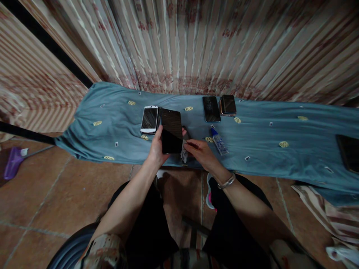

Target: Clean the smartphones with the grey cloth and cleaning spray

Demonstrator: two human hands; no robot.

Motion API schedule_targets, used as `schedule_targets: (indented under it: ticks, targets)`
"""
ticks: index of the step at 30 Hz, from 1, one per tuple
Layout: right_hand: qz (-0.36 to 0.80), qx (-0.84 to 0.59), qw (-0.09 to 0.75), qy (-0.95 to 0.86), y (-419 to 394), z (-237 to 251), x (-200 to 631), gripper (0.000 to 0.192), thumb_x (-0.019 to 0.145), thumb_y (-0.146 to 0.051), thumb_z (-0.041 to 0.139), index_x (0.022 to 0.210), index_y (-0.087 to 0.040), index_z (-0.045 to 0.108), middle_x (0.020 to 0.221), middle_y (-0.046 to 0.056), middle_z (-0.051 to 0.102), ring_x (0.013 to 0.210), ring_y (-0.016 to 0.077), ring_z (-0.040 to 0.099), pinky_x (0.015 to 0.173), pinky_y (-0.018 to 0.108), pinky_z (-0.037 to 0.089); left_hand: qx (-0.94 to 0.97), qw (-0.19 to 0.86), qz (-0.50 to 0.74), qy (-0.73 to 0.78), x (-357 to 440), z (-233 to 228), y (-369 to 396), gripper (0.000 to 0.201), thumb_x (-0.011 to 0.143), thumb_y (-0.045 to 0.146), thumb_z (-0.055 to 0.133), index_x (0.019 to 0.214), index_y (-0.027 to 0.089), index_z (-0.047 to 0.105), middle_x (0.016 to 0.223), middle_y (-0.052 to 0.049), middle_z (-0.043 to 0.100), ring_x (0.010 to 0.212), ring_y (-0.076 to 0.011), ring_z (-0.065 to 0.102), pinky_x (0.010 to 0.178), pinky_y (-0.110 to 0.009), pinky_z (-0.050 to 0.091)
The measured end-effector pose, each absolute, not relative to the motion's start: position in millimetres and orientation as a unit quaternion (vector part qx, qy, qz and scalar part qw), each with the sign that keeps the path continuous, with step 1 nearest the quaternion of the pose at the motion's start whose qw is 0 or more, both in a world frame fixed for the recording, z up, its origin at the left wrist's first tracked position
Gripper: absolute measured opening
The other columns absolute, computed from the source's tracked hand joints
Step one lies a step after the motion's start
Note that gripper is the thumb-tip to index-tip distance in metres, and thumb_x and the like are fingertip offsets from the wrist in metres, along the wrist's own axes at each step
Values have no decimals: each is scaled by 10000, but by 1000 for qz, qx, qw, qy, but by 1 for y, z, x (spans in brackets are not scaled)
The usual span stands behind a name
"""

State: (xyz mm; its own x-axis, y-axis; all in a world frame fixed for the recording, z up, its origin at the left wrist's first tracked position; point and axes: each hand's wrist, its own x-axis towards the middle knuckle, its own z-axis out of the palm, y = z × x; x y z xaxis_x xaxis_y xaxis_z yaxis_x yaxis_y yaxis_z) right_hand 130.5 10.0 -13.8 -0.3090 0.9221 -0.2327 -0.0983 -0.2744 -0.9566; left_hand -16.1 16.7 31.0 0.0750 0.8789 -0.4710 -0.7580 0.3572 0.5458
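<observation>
My left hand is closed around a black smartphone, held screen up above the blue cloth. At the phone's right edge, my right hand pinches a crumpled grey wiping cloth. Just left of the held phone lies a white smartphone, on top of a dark one that shows only at its edge. To the right of my right hand, a clear spray bottle with a blue cap lies on its side.
Blue patterned fabric covers the long table. Farther back lie a dark smartphone and a small stack of phones. A black device rests at the far right. Behind hangs a pleated curtain; a purple broom is on the left.
</observation>
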Motion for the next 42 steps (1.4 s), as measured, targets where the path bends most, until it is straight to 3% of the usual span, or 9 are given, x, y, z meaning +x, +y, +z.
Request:
schedule_targets:
  ticks: [4,8,10,14,18,25,29,38,42]
  targets:
    - [607,-456,368,-536,5,-16,131,332,774,-508,657,842,-185,692,748,3,689,635,134,627,618,262,531,63,728,568,379,-19,29,19,574,950,465,331,1284,86,604,1063,-163,742,1020,-282,703,958,-456,524]
    - [442,-483,321,-684,-4,-9,134,239,897,-341,518,907,-198,709,699,-4,667,608,135,605,640,257,501,44,715,583,384,-20,29,20,566,955,405,293,1305,70,584,1031,-153,751,1009,-265,708,964,-439,522]
    - [363,-487,309,-731,-8,-6,134,243,911,-261,495,1040,-203,692,807,22,705,690,157,641,721,286,522,41,710,584,391,-20,30,20,553,959,388,302,1303,60,583,1002,-146,756,995,-254,711,967,-422,522]
    - [225,-448,348,-792,-16,-7,131,325,923,-177,470,1212,-163,619,1177,123,673,1067,235,638,949,384,515,44,707,581,402,-20,30,21,516,972,391,323,1237,68,626,912,-121,759,933,-228,721,948,-385,528]
    - [144,-416,353,-826,-21,-10,126,344,970,-164,422,1277,-183,579,1211,128,643,1089,239,617,970,423,524,43,701,583,409,-20,31,21,476,979,389,340,1143,86,669,815,-92,748,871,-210,723,892,-347,545]
    - [73,-366,361,-855,-28,-8,118,390,960,-112,424,1329,-149,545,1229,154,625,1071,243,604,966,412,527,63,714,565,409,-15,25,17,452,977,392,354,987,108,705,796,-92,748,862,-207,717,815,-306,553]
    - [74,-343,351,-868,-29,-2,115,439,956,-90,396,1369,-161,524,1266,157,605,1100,244,593,976,416,518,69,724,553,407,-13,21,15,427,959,404,398,996,114,709,843,-89,753,863,-202,716,824,-299,551]
    - [59,-349,310,-882,-19,7,123,382,937,-77,400,1242,-124,624,1282,171,575,1124,259,551,1007,441,496,67,722,523,448,0,16,8,501,984,464,354,703,163,639,583,-14,639,774,-153,706,704,-215,543]
    - [69,-383,307,-868,-12,7,128,422,944,-75,382,1287,-169,609,1303,152,572,1121,253,554,985,437,514,78,722,534,432,9,15,4,459,938,528,443,720,171,633,696,-25,677,871,-172,701,797,-252,550]
